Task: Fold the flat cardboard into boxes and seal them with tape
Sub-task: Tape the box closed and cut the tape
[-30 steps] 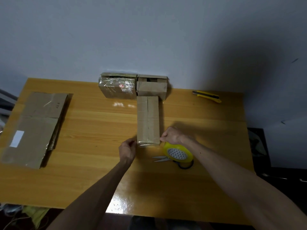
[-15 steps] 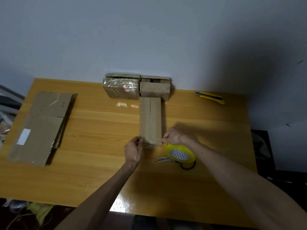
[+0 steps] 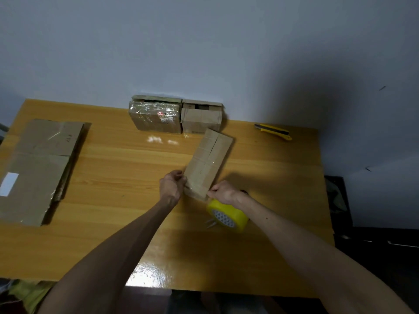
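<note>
A long narrow cardboard box [image 3: 208,162] lies on the wooden table [image 3: 113,177], turned so its far end points to the upper right. Clear tape runs along its top seam. My left hand [image 3: 172,186] grips the box's near left corner. My right hand [image 3: 224,193] pinches the near right corner. A yellow tape roll [image 3: 227,215] sits just under my right wrist. Flat cardboard sheets [image 3: 38,168] are stacked at the table's left side.
Two folded boxes stand against the wall: a tape-wrapped one [image 3: 155,117] and a plain one [image 3: 201,117]. A yellow utility knife [image 3: 273,132] lies at the back right. Scissor tips [image 3: 210,223] poke out from under the tape roll.
The long box has swung from straight to slanted, its far end now toward the right. Both hands stayed on its near end.
</note>
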